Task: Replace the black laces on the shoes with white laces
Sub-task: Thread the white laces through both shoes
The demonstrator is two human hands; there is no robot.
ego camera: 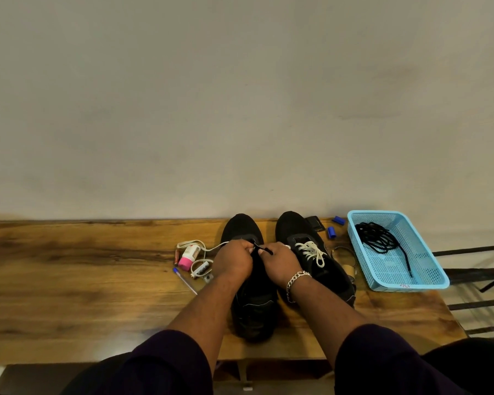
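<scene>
Two black shoes stand toes to the tabletop's far edge, near its right end. Left hand and right hand pinch the left shoe's black lace. A white lace and bottle crowd the left; a basket sits at the right edge; bare wood runs leftward.

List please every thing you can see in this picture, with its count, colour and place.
shoes: 2, black, table middle; right one has white lace
black lace: 1, pinched by both hands over left shoe
white lace: 1, loose, left of shoes
basket: 1, light blue, table right; holds another black lace
bottle: 1, white with pink cap, left of shoes
pen: 1, blue-tipped, near bottle
caps: 2, blue, beside basket
table: 1, wood
left hand: on lace
right hand: on lace, silver bracelet
</scene>
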